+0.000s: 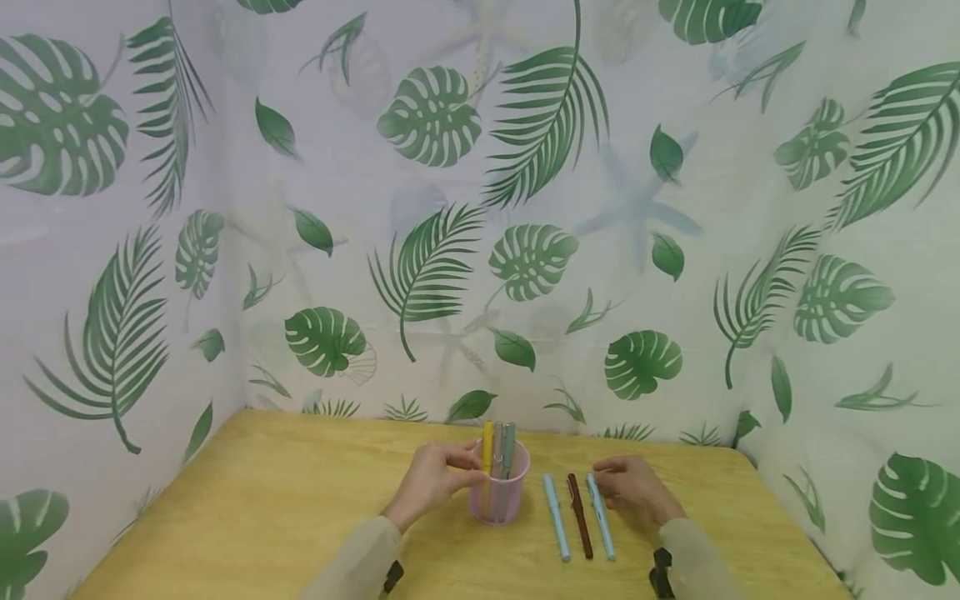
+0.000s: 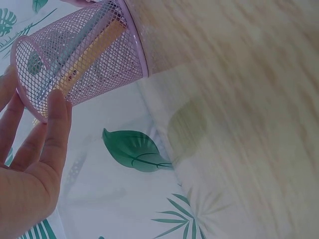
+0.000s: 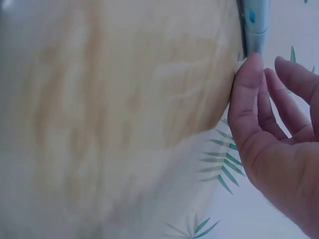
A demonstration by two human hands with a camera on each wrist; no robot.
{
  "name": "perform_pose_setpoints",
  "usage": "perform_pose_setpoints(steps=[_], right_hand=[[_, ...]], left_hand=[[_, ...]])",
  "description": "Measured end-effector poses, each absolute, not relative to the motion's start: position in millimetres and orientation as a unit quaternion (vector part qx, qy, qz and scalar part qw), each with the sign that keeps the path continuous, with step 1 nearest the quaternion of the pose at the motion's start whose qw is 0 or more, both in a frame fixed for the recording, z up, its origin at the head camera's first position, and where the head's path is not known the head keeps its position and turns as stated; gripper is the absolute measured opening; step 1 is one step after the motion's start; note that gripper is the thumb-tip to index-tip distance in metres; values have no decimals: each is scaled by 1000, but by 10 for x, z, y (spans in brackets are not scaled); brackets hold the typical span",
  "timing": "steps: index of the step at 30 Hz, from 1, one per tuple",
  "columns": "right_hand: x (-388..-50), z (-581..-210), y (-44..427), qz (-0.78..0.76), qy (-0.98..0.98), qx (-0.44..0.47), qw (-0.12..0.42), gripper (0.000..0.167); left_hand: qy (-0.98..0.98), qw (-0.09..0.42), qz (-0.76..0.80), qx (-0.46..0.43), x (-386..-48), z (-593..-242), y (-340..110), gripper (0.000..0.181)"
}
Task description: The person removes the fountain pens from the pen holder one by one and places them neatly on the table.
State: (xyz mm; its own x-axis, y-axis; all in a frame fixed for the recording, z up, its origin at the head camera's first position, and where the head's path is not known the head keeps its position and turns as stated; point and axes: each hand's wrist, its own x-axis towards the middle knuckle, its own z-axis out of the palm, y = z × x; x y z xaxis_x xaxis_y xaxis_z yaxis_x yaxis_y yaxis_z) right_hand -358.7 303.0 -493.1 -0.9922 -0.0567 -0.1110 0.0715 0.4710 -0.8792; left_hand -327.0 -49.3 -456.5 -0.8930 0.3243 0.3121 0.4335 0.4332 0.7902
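Note:
My left hand (image 1: 429, 483) holds the rim of a pink mesh pen cup (image 1: 516, 493), its fingers spread about the upper edge in the left wrist view. In the cup stand a yellow pen (image 1: 487, 442), a greyish pen (image 1: 498, 450) and a grey-green pen (image 1: 509, 443). To the cup's right lie a light-blue pen (image 1: 557, 518), a dark red pen (image 1: 581, 518) and a second light-blue pen (image 1: 603, 521), side by side. My right hand (image 1: 636, 485) is at the far end of that second light-blue pen (image 3: 256, 22); one fingertip touches it, while the other fingers stand apart.
A wooden table (image 1: 300, 500) carries everything. Behind it and along both sides hangs a white sheet (image 1: 450, 375) printed with green leaves. Dark straps (image 1: 662, 571) sit at the wrists over beige sleeves (image 1: 360, 554).

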Motion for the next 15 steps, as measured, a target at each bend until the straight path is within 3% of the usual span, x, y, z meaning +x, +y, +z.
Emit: perform_pose_setpoints(steps=[8, 15], right_hand=[[-3582, -4873, 3063, -502, 864, -26, 15, 38], [-3585, -4841, 2951, -555, 830, -46, 37, 44]], left_hand=[[-844, 55, -485, -223, -3266, -4528, -459, 6], [-847, 50, -481, -219, -3234, -4564, -496, 6]])
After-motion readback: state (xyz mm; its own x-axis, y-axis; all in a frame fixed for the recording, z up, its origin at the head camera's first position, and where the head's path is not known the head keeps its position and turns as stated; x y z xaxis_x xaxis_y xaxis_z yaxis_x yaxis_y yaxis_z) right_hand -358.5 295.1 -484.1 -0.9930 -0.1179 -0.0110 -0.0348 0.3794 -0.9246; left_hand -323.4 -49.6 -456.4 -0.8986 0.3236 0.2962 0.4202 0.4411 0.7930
